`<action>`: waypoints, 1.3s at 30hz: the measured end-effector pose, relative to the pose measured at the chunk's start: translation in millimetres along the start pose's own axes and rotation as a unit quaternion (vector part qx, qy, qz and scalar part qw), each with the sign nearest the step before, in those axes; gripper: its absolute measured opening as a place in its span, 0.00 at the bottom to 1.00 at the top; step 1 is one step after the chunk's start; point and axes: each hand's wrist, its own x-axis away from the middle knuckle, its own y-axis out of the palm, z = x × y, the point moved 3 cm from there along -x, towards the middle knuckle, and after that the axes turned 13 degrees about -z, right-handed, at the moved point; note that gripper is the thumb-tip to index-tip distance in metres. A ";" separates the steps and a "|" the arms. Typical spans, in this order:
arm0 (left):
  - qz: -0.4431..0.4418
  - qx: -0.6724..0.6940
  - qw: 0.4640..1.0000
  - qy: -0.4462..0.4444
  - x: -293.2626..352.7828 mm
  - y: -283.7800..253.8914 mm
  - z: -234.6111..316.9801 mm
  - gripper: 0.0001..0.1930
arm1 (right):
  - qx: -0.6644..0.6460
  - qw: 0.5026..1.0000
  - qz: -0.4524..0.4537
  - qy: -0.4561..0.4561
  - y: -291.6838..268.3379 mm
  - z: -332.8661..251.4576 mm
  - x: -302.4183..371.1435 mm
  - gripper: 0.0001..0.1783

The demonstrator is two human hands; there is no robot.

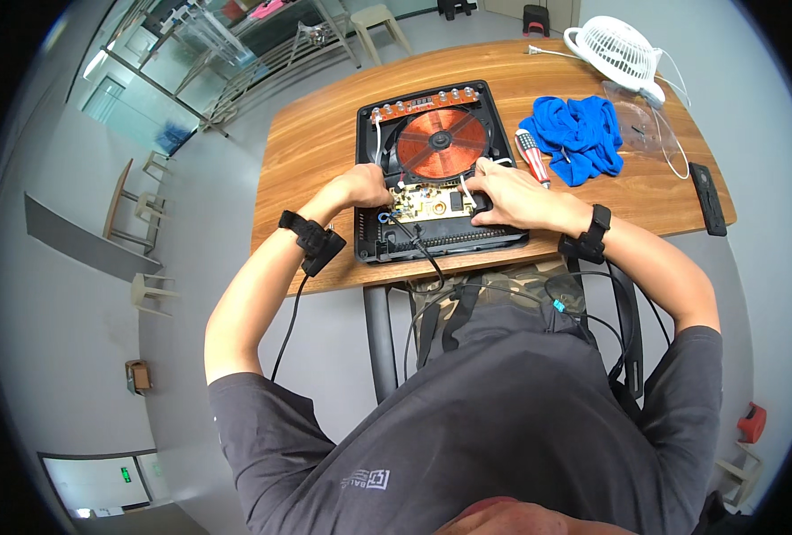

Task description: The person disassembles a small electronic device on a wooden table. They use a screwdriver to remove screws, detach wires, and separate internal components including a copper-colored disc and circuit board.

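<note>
An opened induction cooker (364, 134) with a black housing lies on the wooden table before me. Inside it, a round copper coil (423, 147) fills the far part, and a narrow orange strip board (400, 109) runs along the far edge. A pale circuit board (432, 205) crosses the nearer part. My left hand (367, 185) is closed at the board's left end, its fingertips partly hidden. At the opposite end, my right hand (507, 194) grips the board's edge between thumb and fingers. White wires and a black cable (424, 251) run from the cooker.
Right of the cooker lie a screwdriver (532, 159) with a patterned handle and a crumpled blue cloth (579, 138). Farther off are a clear plastic bag (650, 134) and a white fan (619, 55) with its cord. A black strip (708, 198) rests at the table's right edge.
</note>
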 end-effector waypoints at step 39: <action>-0.013 0.056 0.998 -0.007 3.9 -6.9 4.9 0.14 | 0.054 0.996 0.019 -0.068 4.5 2.3 -2.4 0.30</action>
